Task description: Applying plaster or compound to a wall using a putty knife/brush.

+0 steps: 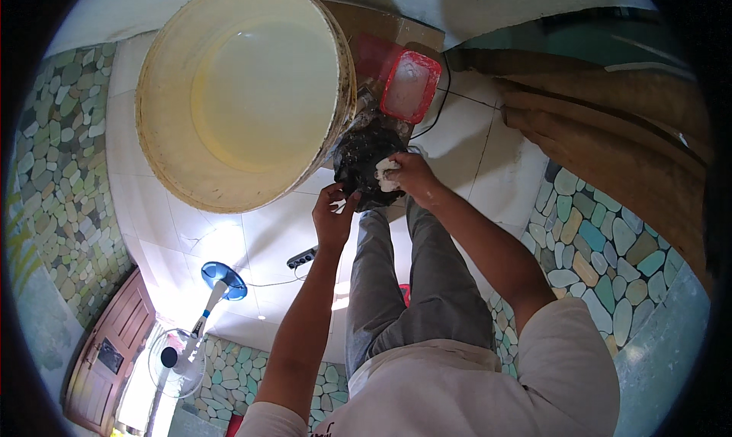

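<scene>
The right hand (414, 176) has its fingers closed around a pale lump (386, 175), which is up against the black crumpled thing (364, 151), between the knees and the big pale tub (174, 78). The left hand (332, 217) has bent fingers at the black thing's near left edge, but I cannot tell if they pinch it or only touch it. To do this part well, I think the left hand should hold that edge firm, so the black thing does not slide or fold. The right hand should hold the lump softly, because it looks like it could crumble, and the elbow should not bump the red tray (432, 88) of pale stuff just beyond. The right fingertips are hard to see behind the lump. The black thing is so dark and wrinkly that I can't tell if it is a bag or a cloth, or what is under it
</scene>
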Demonstrator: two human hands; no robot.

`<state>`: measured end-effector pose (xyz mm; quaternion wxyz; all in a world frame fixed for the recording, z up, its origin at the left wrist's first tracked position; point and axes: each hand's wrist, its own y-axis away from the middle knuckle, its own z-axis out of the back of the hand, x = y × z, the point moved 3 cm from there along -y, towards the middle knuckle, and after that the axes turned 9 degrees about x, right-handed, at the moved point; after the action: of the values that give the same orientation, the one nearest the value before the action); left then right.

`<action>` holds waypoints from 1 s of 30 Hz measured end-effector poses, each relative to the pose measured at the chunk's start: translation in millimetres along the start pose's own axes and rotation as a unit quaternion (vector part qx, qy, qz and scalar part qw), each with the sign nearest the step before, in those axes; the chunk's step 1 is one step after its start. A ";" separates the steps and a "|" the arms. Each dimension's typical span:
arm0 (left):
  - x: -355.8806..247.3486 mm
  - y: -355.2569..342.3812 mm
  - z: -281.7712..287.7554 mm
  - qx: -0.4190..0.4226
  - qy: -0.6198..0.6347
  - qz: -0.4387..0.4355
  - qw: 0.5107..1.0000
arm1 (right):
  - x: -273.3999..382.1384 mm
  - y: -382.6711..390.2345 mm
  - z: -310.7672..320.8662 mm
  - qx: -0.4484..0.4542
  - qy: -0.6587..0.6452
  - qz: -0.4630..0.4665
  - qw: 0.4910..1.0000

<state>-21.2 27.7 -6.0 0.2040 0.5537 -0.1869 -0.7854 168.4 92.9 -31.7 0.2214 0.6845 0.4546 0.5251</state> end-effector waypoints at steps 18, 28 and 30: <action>42.5 35.7 20.2 -0.009 0.105 0.077 0.991 | 118.5 -110.2 107.4 -0.138 0.561 0.138 0.805; 61.0 37.5 17.4 -0.013 0.079 0.106 0.991 | 106.6 -119.6 105.1 -0.091 0.582 0.180 0.788; 67.2 39.2 22.7 -0.022 0.092 0.105 0.990 | 108.2 -120.6 93.3 -0.071 0.580 0.169 0.794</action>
<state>-58.6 -39.4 -31.7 0.3136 0.5961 -0.2069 -0.7096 211.0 260.6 -102.5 -0.1281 0.3003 0.3367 0.8832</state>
